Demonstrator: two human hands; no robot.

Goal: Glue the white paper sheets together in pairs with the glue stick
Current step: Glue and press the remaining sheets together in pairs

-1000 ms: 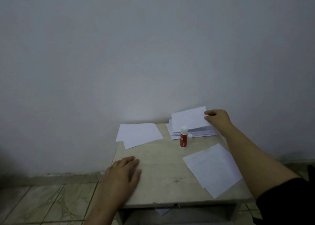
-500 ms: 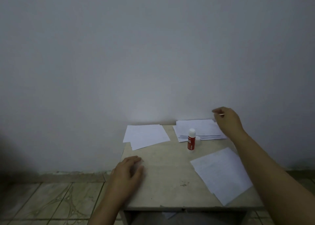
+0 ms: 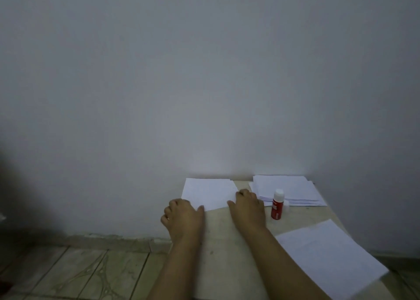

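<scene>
A small pile of white sheets (image 3: 209, 191) lies at the back left of the table (image 3: 222, 243). My left hand (image 3: 183, 216) rests at its near left corner, thumb touching the paper's edge. My right hand (image 3: 247, 208) is at the near right corner, fingers curled over the sheet and thumb against its near edge. The red glue stick (image 3: 277, 206) with a white cap stands upright just right of my right hand. A thicker stack of white sheets (image 3: 288, 190) lies at the back right. More sheets (image 3: 329, 254) lie at the front right.
The table stands against a plain white wall (image 3: 204, 84). A tiled floor (image 3: 79, 272) lies to the left, below the table's left edge. The front-right sheets overhang the table's right edge.
My right hand left the back-right stack and crossed to the back-left pile. My left hand slid forward from the table's front left to the same pile. The camera shifted left.
</scene>
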